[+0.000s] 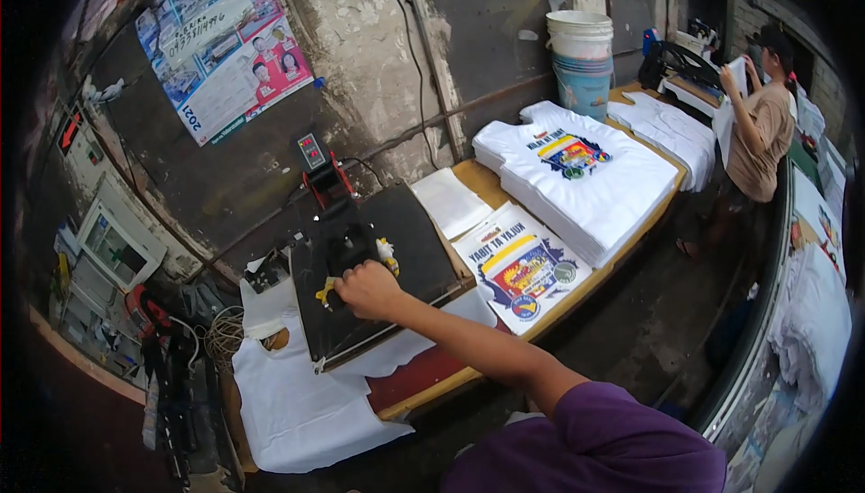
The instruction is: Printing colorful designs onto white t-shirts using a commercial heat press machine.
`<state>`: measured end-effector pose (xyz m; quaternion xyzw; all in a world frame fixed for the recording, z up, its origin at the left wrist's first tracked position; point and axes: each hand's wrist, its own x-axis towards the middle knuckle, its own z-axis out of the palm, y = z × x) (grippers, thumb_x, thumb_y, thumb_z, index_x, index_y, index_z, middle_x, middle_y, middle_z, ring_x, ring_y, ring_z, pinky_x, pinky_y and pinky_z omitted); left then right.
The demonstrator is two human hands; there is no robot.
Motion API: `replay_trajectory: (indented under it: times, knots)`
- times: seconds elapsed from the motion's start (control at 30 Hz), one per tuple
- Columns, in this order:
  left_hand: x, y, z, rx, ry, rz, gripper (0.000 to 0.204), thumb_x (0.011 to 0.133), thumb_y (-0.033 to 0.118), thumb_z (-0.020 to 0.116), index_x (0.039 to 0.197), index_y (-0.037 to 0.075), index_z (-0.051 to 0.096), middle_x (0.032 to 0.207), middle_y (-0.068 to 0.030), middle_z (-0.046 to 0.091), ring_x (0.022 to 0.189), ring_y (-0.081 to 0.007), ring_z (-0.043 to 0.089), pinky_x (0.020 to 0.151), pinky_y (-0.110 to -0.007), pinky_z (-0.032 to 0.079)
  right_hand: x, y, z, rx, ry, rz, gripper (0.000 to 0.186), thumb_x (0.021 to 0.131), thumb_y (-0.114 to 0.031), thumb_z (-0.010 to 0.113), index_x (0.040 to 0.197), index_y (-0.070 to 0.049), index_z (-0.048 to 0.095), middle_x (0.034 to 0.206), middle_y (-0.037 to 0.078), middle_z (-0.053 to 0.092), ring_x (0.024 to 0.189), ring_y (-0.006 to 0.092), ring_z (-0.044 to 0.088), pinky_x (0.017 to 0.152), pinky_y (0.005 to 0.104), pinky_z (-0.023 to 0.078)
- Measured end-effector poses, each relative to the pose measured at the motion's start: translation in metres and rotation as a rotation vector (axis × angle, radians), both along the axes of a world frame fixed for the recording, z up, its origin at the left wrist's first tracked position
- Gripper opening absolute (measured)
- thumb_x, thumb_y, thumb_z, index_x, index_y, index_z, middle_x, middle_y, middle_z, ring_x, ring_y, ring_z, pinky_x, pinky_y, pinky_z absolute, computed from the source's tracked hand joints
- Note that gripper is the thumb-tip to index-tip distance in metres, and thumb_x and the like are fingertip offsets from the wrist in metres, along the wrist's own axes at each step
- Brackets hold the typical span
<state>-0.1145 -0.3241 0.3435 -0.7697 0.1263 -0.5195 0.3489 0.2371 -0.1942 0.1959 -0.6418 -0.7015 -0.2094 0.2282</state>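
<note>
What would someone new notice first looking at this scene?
Probably the hand gripping the handle on the black heat press, shut over a white shirt on the bench. Right of it lies a colourful printed sheet, and beyond that a tall stack of printed white shirts.

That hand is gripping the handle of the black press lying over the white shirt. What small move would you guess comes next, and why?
Probably lifting the handle to swing the flat black heat press plate open. The right hand is closed on its yellow-taped handle, the plate lies shut over the white shirt, and a stack of colourful printed transfer sheets waits beside it.
</note>
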Motion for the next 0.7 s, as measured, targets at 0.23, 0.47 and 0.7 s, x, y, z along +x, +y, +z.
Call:
replay_trajectory:
  times: [0.23,0.47,0.7]
  knots:
    - [-0.037,0.010,-0.010,-0.099,-0.063,-0.111,0.029,0.100,0.029,0.038,0.115,0.006,0.047,0.110,-0.0094,0.056,0.091,-0.0264,0.055,0.079,-0.040,0.048,-0.009,-0.001,0.004,-0.019,-0.028,-0.087,0.017,0.065,-0.017,0.066,0.080,-0.008,0.064,0.071,0.009,0.064,0.066,0.0241,0.066,0.059,0.0363,0.048]
    - [-0.062,0.001,-0.015,-0.171,-0.154,-0.132,0.025,0.101,0.028,0.038,0.109,0.006,0.047,0.105,-0.0076,0.056,0.087,-0.0228,0.054,0.077,-0.036,0.046,-0.010,-0.001,0.004,-0.021,-0.053,-0.175,0.022,0.064,-0.024,0.072,0.081,-0.011,0.067,0.073,0.007,0.067,0.068,0.0229,0.067,0.060,0.0358,0.048]
    - [-0.058,-0.011,-0.014,-0.215,-0.268,-0.163,0.022,0.101,0.027,0.037,0.102,0.007,0.047,0.100,-0.0058,0.056,0.082,-0.0192,0.052,0.075,-0.033,0.044,-0.012,-0.001,0.001,-0.023,-0.040,-0.198,0.026,0.063,-0.024,0.073,0.085,-0.011,0.067,0.074,0.006,0.067,0.070,0.0228,0.067,0.062,0.0349,0.048]
